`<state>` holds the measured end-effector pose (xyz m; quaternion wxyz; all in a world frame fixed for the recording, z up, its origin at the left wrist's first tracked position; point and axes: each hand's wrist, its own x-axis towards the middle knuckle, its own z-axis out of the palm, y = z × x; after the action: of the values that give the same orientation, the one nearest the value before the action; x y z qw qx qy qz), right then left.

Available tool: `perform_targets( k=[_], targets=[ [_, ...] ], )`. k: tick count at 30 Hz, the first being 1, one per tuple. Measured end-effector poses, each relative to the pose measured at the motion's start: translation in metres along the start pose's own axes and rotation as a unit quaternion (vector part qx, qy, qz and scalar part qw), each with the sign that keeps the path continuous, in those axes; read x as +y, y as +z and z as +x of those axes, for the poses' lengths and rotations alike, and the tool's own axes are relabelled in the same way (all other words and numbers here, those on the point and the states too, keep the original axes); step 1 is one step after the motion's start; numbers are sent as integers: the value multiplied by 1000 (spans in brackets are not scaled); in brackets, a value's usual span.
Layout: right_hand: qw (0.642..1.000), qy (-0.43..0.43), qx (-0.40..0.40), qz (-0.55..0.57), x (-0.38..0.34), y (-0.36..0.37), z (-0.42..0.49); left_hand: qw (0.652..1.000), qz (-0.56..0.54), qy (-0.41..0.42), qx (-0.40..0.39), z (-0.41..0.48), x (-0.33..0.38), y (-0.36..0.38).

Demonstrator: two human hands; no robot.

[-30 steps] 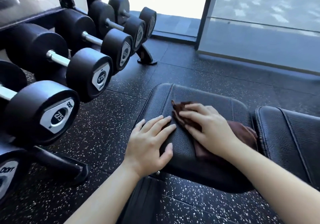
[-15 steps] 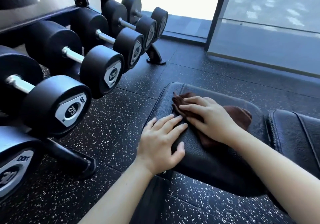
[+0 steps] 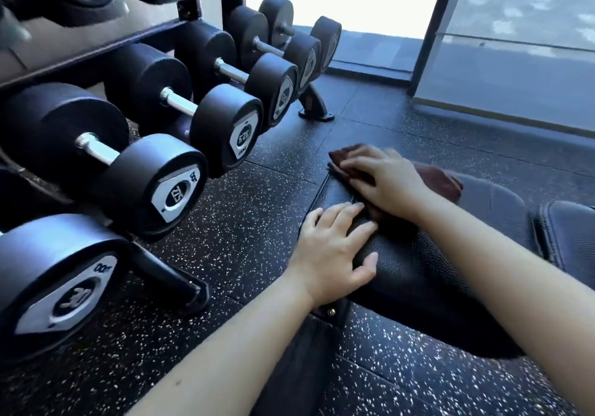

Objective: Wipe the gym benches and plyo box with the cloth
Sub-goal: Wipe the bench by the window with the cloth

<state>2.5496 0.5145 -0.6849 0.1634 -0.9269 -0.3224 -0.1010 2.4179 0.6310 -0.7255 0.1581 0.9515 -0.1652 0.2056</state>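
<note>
Right hand (image 3: 391, 187), fingers flat together, is wiping the far corner of a bench pad (image 3: 418, 274) with a cloth (image 3: 442, 180) while the spread-fingered left hand (image 3: 335, 251) is bracing it; next, probably sweeping nearer.

pebbled leather bench (image 3: 418, 274), soft cloth (image 3: 441, 180)

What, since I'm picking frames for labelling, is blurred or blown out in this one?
Head view: the right hand and the cloth under it are smeared; the left hand on the bench pad is sharp. Head view: the doorway is blown out white, and the nearest dumbbell is soft and stretched by the wide lens.
</note>
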Motion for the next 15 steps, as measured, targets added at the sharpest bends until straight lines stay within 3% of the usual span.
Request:
perform_targets(
  k=[2,6,11,15],
  targets=[
    [999,-29,17,24,-8,-6,-29,999,9,40,-18,-7,-4,-4],
    [999,5,8,32,-2,-2,-18,993,-13,120,-8,-33,-31,-9],
    [985,161,-29,-48,5,11,56,977,-47,204,29,-23,-56,-14],
    [993,113,-22,-8,-11,13,33,958,-34,285,6,-8,-68,-31]
  ],
)
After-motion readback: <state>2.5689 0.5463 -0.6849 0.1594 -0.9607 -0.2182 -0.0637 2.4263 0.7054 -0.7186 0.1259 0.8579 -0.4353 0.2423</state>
